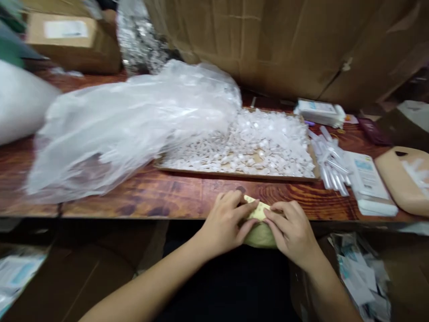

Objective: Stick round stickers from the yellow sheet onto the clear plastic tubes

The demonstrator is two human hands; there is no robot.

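The dark, reddish-brown wooden surface (140, 194) spans the scene from left to right, and a large sheet of cardboard (268, 49) stands along its far side. A crumpled translucent plastic bag (134, 116) spreads across the left and middle, its right end lying over part of a shallow cardboard tray (317, 167). The tray holds a dense scatter of small whitish pieces (278, 138), too fine to make out singly. A labelled cardboard box (63, 42) sits at the far left, and a beige container (395, 179) at the right edge holds white strips. Just left of that container lies a stack of white packets (368, 183), with a pile of clear tubes (331, 161) between it and the tray. At the near edge, right of the middle, the left hand (228, 219) and the right hand (290, 230) face each other, close together, fingers bent and neither spread wide. Each has thumb and forefinger drawn narrow, the left on the left side and the right on the right end of a small, pale yellow dotted piece (258, 211). A rounded greenish-yellow part (261, 237) shows directly beneath it, between the hands; whether the two are joined cannot be told.
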